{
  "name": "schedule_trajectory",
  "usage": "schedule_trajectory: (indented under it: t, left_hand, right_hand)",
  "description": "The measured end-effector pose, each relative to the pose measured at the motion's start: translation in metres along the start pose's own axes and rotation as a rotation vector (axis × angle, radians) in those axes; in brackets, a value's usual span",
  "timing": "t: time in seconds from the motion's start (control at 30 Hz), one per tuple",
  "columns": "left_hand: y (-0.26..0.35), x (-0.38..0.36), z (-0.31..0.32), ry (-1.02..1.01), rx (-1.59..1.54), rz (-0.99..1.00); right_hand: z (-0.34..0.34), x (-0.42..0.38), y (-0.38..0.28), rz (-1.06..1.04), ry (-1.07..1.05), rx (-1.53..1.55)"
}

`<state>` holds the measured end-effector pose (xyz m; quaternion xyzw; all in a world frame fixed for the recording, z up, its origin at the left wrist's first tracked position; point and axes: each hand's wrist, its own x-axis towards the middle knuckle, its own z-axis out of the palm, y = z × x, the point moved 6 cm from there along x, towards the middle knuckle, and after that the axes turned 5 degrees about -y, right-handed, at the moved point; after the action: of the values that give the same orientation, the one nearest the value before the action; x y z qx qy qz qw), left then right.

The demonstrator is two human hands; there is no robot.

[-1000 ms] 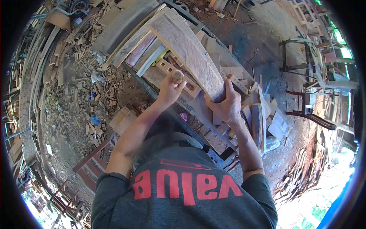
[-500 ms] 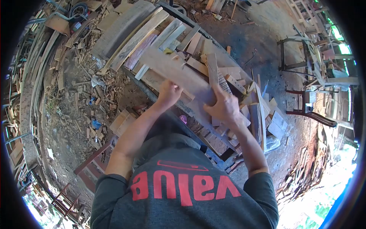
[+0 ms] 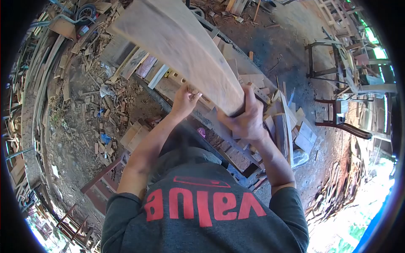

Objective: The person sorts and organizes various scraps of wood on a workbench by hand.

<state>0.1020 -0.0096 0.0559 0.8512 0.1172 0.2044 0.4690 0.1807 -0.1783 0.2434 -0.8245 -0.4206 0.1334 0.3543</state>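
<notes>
My right hand (image 3: 249, 116) grips the near end of a wide wooden board (image 3: 177, 46), with the thumb and fingers wrapped around it. The board is raised over the workbench (image 3: 158, 95), tilted with its far end towards the upper left, and it covers much of the bench top. Just beside the board's left edge, my left hand (image 3: 185, 101) has its fingers curled together. I cannot make out what, if anything, is pinched in them. Below the board, a block with square holes (image 3: 180, 79) shows near the left fingertips.
Wood offcuts (image 3: 301, 126) crowd the right end of the bench. Wooden strips (image 3: 135, 63) lie at its left end. Scraps (image 3: 105, 114) litter the ground to the left. At the right stands a dark wooden chair frame (image 3: 341, 122).
My right hand has lifted the board off the bench, its far end swinging up towards the upper left. A narrower piece near the right hand is now hidden. My left hand has shifted slightly left.
</notes>
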Motion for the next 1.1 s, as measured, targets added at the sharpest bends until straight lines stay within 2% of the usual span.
schedule_trajectory:
  t: [0.03,0.07,0.1,0.17,0.2,0.23,0.27,0.3,0.37,0.43,0.5,0.57,0.6,0.63,0.67,0.7,0.77,0.8,0.83,0.9,0.93,0.97,1.0,1.03,1.1]
  left_hand:
    - [0.006,0.000,-0.002,0.018,0.175,0.117]
    - [0.005,0.000,-0.003,0.025,0.177,0.120]
    - [0.015,0.002,-0.010,0.070,0.170,0.137]
    - [0.019,0.010,-0.017,0.124,0.166,0.160]
    - [0.009,0.013,-0.013,0.051,0.029,0.035]
    - [0.002,0.006,-0.005,-0.041,-0.114,-0.100]
    - [0.003,0.003,-0.003,-0.049,-0.117,-0.110]
    - [0.015,0.006,-0.008,-0.004,-0.058,-0.054]
    - [0.018,0.007,-0.011,0.043,0.001,0.005]
    - [-0.003,0.004,-0.002,0.034,-0.008,-0.077]
    - [-0.003,0.006,-0.004,0.111,-0.059,-0.070]
    - [-0.011,0.007,0.004,-0.029,-0.284,-0.116]
    - [-0.009,0.001,0.006,-0.038,-0.288,-0.135]
    - [-0.004,0.003,0.004,-0.022,-0.250,-0.149]
    - [0.001,0.008,0.001,-0.002,-0.211,-0.157]
    - [0.004,0.010,0.000,-0.005,-0.210,-0.156]
    - [0.017,0.012,-0.006,0.047,-0.066,-0.042]
    - [0.011,0.011,-0.003,0.049,-0.066,-0.034]
    - [-0.002,0.006,0.000,0.083,-0.159,-0.091]
    - [-0.015,0.017,-0.003,0.143,-0.249,-0.138]
    - [-0.007,0.015,-0.004,0.084,-0.211,-0.129]
    - [0.001,0.012,-0.003,0.016,-0.174,-0.117]
    - [-0.002,0.010,0.002,0.042,-0.242,-0.190]
    - [-0.005,0.010,0.005,0.038,-0.242,-0.189]
    - [-0.004,0.009,0.010,0.042,-0.070,-0.106]
  right_hand:
    - [0.004,-0.003,0.003,-0.070,0.058,0.112]
    - [0.021,0.000,0.022,0.040,-0.115,-0.083]
    - [0.040,0.002,0.052,0.173,-0.379,-0.282]
    - [0.032,0.004,0.055,0.174,-0.366,-0.319]
    - [0.027,0.010,0.044,0.164,-0.376,-0.322]
    - [0.012,0.012,0.020,0.108,-0.245,-0.237]
    - [0.002,0.013,0.004,0.051,-0.104,-0.155]
    - [0.006,0.011,0.002,0.056,-0.106,-0.155]
    - [-0.004,0.006,-0.013,-0.152,0.176,0.156]
    - [0.015,0.007,0.024,-0.110,0.116,0.091]
    - [0.039,0.011,0.061,0.240,-0.342,-0.306]
    - [0.026,0.011,0.051,0.222,-0.293,-0.318]
    - [0.013,0.011,0.032,0.186,-0.167,-0.184]
    - [0.001,0.013,0.018,0.145,-0.031,-0.053]
    - [-0.007,0.010,0.005,0.013,0.104,0.081]
    - [-0.002,0.008,0.012,0.015,0.107,0.082]
    - [0.016,0.002,0.032,-0.110,0.129,0.066]
    - [0.037,0.003,0.062,0.140,-0.238,-0.184]
    - [0.041,0.003,0.072,0.208,-0.310,-0.240]
    - [0.025,0.007,0.066,0.211,-0.245,-0.312]
    - [0.020,0.006,0.052,0.219,-0.262,-0.306]
    - [0.007,0.008,0.030,0.170,-0.091,-0.118]
    - [-0.005,0.009,0.018,0.114,0.091,0.065]
    - [-0.001,0.007,0.022,0.116,0.094,0.065]
    - [0.008,-0.005,0.031,-0.110,0.273,0.299]
